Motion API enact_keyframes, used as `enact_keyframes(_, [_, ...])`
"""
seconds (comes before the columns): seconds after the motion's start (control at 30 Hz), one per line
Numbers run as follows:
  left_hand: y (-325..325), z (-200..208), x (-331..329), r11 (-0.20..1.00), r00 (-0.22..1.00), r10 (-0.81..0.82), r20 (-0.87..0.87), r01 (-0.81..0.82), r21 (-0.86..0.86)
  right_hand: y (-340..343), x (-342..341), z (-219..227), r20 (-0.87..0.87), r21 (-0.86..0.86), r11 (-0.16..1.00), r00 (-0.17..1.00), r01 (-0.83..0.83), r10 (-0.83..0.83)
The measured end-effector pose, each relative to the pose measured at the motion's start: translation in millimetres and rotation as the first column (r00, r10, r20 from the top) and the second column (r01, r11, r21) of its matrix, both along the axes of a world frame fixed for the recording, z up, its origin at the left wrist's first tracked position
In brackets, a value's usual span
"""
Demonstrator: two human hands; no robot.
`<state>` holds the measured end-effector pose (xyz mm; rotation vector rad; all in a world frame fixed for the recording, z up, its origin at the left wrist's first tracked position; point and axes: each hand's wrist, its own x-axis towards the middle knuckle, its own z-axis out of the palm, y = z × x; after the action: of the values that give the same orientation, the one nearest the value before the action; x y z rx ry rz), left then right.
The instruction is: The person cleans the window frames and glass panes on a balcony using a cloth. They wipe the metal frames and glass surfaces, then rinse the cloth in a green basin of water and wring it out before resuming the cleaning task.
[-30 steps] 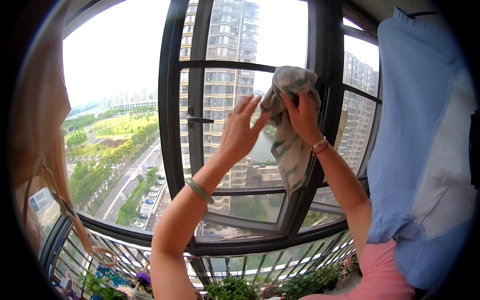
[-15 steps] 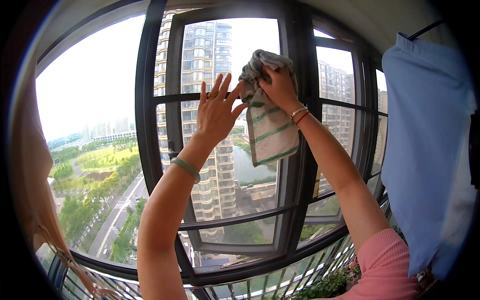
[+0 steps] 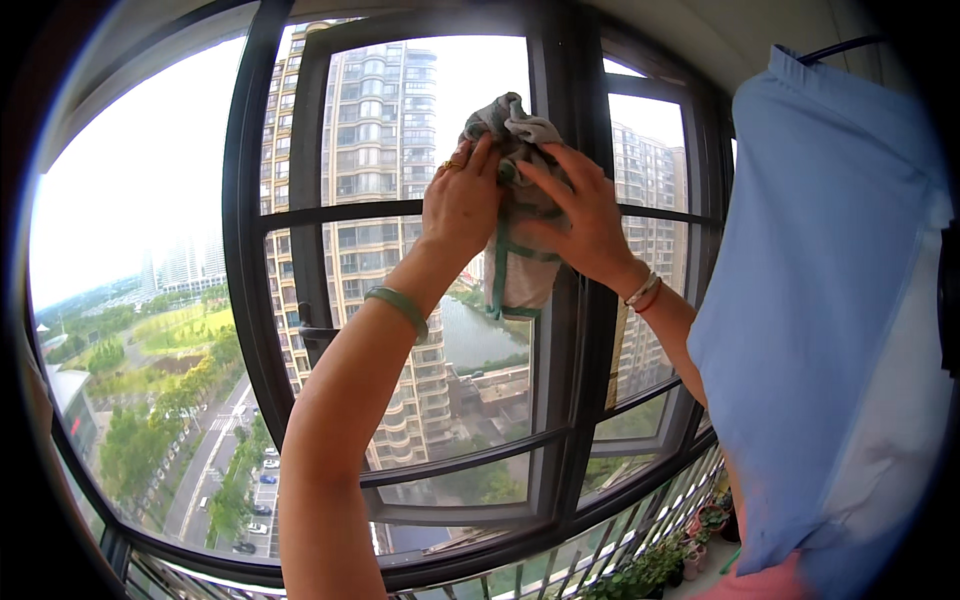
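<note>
A white and grey towel with green stripes [image 3: 522, 285] hangs in front of the dark-framed window, its upper part bunched up. My left hand [image 3: 462, 203], with a ring and a green bangle on its arm, has its fingers closed on the left side of the bunched part. Against the towel's right side is my right hand [image 3: 588, 215], fingers spread and fingertips touching the cloth; its thumb is blurred. The dark window crossbar [image 3: 375, 210] passes behind both hands. Part of my right forearm is hidden by a hanging garment.
The light-blue garment [image 3: 815, 260] hangs from a dark hanger at the right, close to my arm. A window handle [image 3: 318, 333] sticks out left of my left forearm. Below run a metal railing [image 3: 500, 578] and potted plants [image 3: 650, 570]. Tall buildings stand outside.
My left hand has moved from beside the towel onto it and closed. My right hand has loosened from its grip, fingers now spread. The view has turned right; the garment covers more of my arm.
</note>
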<state>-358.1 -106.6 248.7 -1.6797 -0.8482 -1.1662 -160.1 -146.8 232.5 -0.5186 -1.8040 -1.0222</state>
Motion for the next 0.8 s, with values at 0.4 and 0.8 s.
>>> enact_keyframes(0.4, [-9.0,9.8,-26.7,0.996,0.971,0.085,-0.222,-0.084,0.012,54.9,-20.6,19.1,-0.263,-0.023,0.994,0.960,-0.103,0.094])
enact_keyframes(0.8, [-2.1,5.2,-17.6,0.967,0.938,0.249,-0.242,-0.256,0.002,103.0,-0.2,37.4,-0.382,0.147,0.989,0.920,-0.029,0.084])
